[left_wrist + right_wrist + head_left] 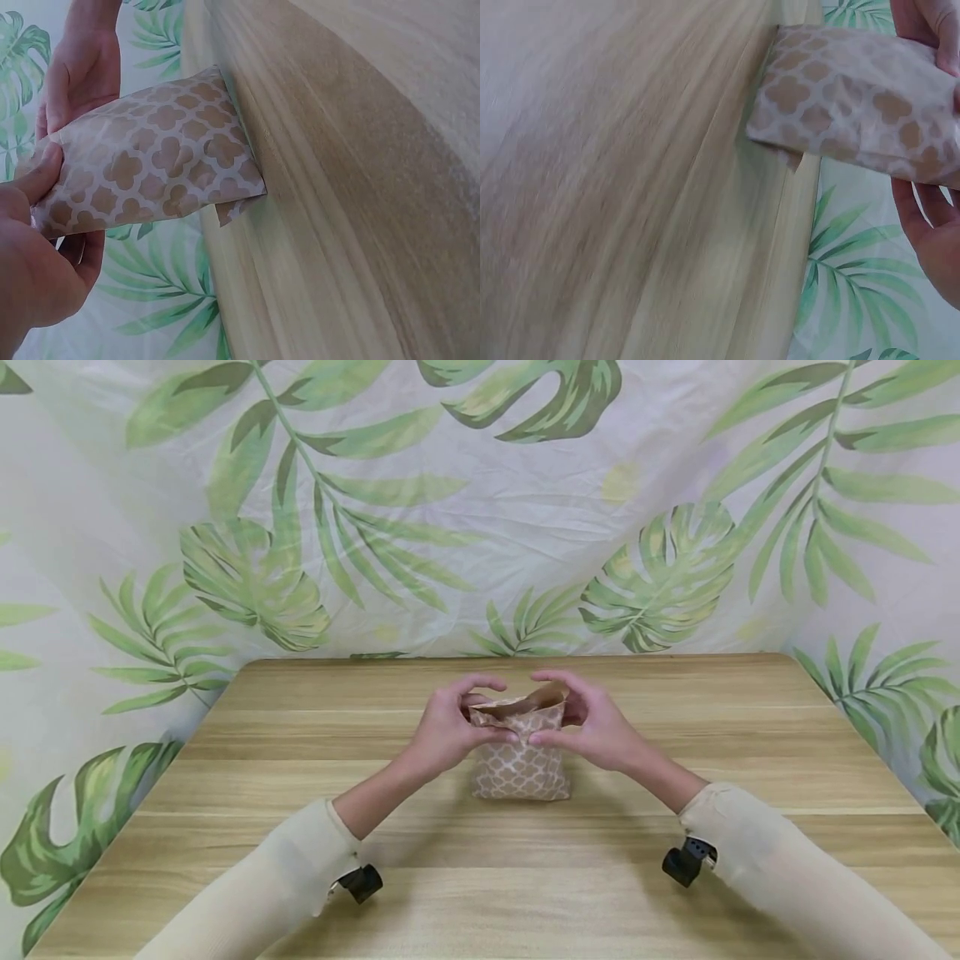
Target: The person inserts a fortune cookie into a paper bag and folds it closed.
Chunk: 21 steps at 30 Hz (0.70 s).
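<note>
A small brown paper bag (pixel 521 768) with a white lattice pattern stands upright on the wooden table, its mouth spread partway open. My left hand (pixel 450 722) grips the left side of its rim, thumb on the front face and fingers behind. On the other side my right hand (pixel 592 722) holds the rim the same way, the two thumbs nearly meeting at the front. The left wrist view shows the bag (pixel 157 154) with its bottom end at the table surface and a small flap there. In the right wrist view the bag (pixel 847 97) partly covers the fingers. What lies inside is hidden.
The wooden table (pixel 300 827) spreads around the bag on every side. Behind it hangs a pale cloth (pixel 525 527) printed with green leaves. A small black camera (pixel 362 883) sits at the left cuff and another black camera (pixel 684 862) at the right cuff.
</note>
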Each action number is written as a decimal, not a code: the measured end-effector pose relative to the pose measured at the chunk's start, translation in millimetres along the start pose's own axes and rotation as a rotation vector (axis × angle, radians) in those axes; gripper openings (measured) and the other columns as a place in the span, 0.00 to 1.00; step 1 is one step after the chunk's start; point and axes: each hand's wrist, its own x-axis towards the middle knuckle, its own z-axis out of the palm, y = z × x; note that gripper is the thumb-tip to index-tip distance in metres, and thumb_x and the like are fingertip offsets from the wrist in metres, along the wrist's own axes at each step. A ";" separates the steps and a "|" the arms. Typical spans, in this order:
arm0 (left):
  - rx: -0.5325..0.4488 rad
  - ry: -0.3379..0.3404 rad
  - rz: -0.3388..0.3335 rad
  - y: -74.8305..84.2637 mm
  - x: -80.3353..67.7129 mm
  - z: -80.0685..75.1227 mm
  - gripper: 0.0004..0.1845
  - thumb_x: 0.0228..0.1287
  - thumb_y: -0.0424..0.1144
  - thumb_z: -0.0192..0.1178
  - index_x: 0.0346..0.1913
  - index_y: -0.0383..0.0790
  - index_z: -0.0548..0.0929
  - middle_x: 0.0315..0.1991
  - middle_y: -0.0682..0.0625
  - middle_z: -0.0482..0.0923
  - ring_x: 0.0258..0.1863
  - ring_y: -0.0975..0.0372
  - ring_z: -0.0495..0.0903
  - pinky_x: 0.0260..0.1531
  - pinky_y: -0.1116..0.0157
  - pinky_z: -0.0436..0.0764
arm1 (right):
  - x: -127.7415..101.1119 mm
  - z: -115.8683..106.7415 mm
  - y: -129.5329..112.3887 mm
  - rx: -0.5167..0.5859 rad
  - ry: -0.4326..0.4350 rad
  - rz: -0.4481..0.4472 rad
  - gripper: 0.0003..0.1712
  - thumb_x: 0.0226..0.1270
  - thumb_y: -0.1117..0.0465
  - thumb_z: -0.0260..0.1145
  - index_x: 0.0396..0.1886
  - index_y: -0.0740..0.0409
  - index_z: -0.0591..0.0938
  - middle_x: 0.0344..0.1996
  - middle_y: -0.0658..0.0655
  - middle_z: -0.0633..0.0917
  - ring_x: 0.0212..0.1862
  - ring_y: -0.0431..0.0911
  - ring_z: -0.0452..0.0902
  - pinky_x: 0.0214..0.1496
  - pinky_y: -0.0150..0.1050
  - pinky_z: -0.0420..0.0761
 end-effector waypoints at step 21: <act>-0.051 -0.033 -0.043 -2.4 -1.0 -0.3 0.19 0.63 0.28 0.72 0.58 0.32 0.85 0.16 0.57 0.69 0.15 0.67 0.56 0.17 0.71 0.63 | 0.3 -0.3 -5.3 0.075 0.089 0.140 0.34 0.64 0.76 0.72 0.70 0.68 0.74 0.25 0.64 0.88 0.23 0.34 0.80 0.22 0.27 0.71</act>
